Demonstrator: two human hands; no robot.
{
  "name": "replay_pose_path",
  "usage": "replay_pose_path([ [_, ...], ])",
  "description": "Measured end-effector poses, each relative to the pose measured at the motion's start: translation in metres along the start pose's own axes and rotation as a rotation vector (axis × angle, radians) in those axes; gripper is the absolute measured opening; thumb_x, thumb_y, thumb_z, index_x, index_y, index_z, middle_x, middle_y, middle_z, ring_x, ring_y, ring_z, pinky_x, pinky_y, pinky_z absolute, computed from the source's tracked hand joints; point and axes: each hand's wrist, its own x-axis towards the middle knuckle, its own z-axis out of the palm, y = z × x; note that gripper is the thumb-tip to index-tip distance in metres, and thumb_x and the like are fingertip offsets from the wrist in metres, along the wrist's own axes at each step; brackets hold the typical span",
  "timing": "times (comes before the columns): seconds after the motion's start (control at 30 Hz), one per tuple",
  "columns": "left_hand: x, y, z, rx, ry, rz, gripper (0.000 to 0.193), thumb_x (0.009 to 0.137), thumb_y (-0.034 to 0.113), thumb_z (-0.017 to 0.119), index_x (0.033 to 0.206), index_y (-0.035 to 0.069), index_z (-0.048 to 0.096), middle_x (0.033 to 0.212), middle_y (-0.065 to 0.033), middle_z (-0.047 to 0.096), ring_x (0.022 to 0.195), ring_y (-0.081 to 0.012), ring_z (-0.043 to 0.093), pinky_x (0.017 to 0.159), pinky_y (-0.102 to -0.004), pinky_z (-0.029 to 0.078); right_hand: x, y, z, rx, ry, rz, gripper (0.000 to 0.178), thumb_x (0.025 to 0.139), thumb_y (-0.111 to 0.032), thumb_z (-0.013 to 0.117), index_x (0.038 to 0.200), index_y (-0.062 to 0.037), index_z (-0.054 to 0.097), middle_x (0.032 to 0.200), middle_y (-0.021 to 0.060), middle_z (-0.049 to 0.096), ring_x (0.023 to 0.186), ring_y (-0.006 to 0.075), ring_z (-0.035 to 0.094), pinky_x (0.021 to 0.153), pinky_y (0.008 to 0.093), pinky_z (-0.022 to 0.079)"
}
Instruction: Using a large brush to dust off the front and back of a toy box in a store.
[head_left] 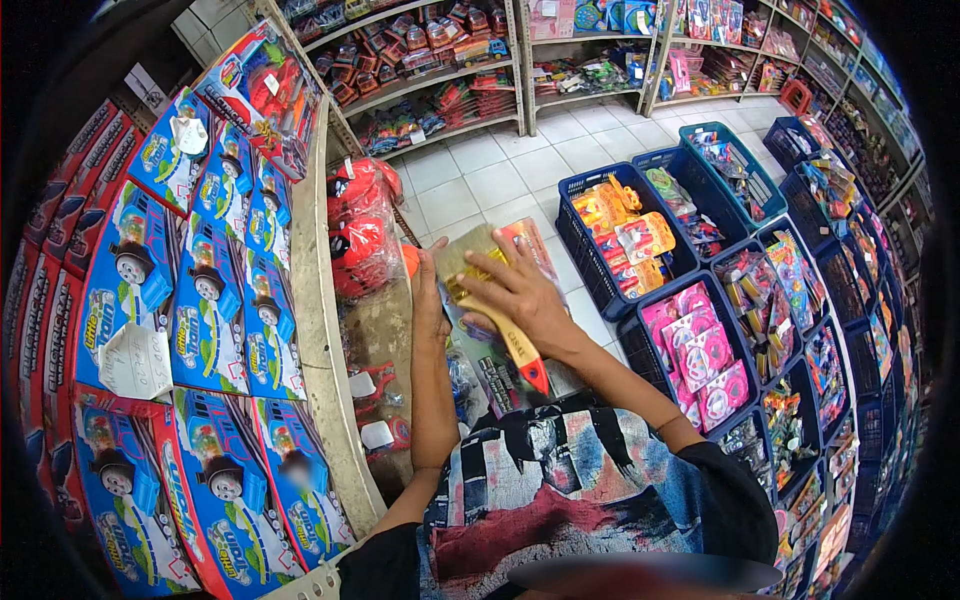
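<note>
My right hand (pixel 520 300) is closed over a paintbrush (pixel 518 345) with a pale wooden handle and a red tip. Its wide, beige bristle end points away from me, over a flat colourful toy package (pixel 500 378). Along the package's left edge, my left hand (pixel 430 295) grips it, with the fingers pointing away and partly hidden. The brush and my right hand cover much of the package. Beside my left hand lie red toys in clear plastic bags (pixel 365 225) on a worn ledge (pixel 378 325).
Stacked blue toy train boxes (pixel 205 315) fill the left side. On the right stand dark blue baskets (pixel 625 300) and a green basket (pixel 775 200) holding packaged toys. Metal shelves (pixel 420 80) with more packages line the back, beyond a white tiled floor (pixel 500 160).
</note>
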Motion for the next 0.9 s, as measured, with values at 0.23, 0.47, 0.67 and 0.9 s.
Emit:
replay_pose_path([
  [0.23,-0.001,-0.015,0.002,0.085,0.019,0.009,0.06,0.093,0.051,0.044,0.123,-0.001,0.046,0.112,-0.0123,0.058,0.099,-0.0182,0.058,0.083,-0.0303,0.049,-0.001,0.013,-0.003,-0.101,0.01,0.045,0.042,0.077,-0.033,0.069,0.114,-0.0146,0.062,0.128,0.0084,0.052,0.129,0.0393,0.036,0.107,0.0549,0.025],
  [0.47,-0.007,-0.029,0.001,0.117,-0.073,-0.039,0.063,0.089,0.054,0.048,0.122,0.001,0.047,0.113,-0.0109,0.058,0.099,-0.019,0.06,0.081,-0.0303,0.051,-0.004,0.017,-0.001,-0.044,0.04,0.12,0.042,0.077,-0.031,0.07,0.114,-0.0141,0.062,0.128,0.0094,0.053,0.128,0.0414,0.037,0.107,0.0531,0.027],
  [0.67,-0.001,-0.048,-0.025,0.131,-0.125,-0.119,0.069,0.083,0.052,0.058,0.126,0.001,0.042,0.114,-0.0119,0.057,0.098,-0.0207,0.061,0.08,-0.0331,0.054,-0.007,0.028,0.002,-0.058,0.01,0.13,0.043,0.077,-0.033,0.069,0.115,-0.0132,0.062,0.128,0.0101,0.052,0.129,0.0412,0.035,0.107,0.0549,0.024],
  [0.9,-0.006,-0.04,-0.015,0.177,-0.204,-0.157,0.089,0.072,0.058,0.067,0.133,0.0,0.038,0.124,-0.0087,0.052,0.115,-0.0186,0.05,0.097,-0.0307,0.04,-0.004,0.028,0.0,-0.064,0.018,0.151,0.042,0.077,-0.032,0.07,0.114,-0.0128,0.062,0.127,0.0109,0.052,0.129,0.0414,0.036,0.107,0.0536,0.026],
])
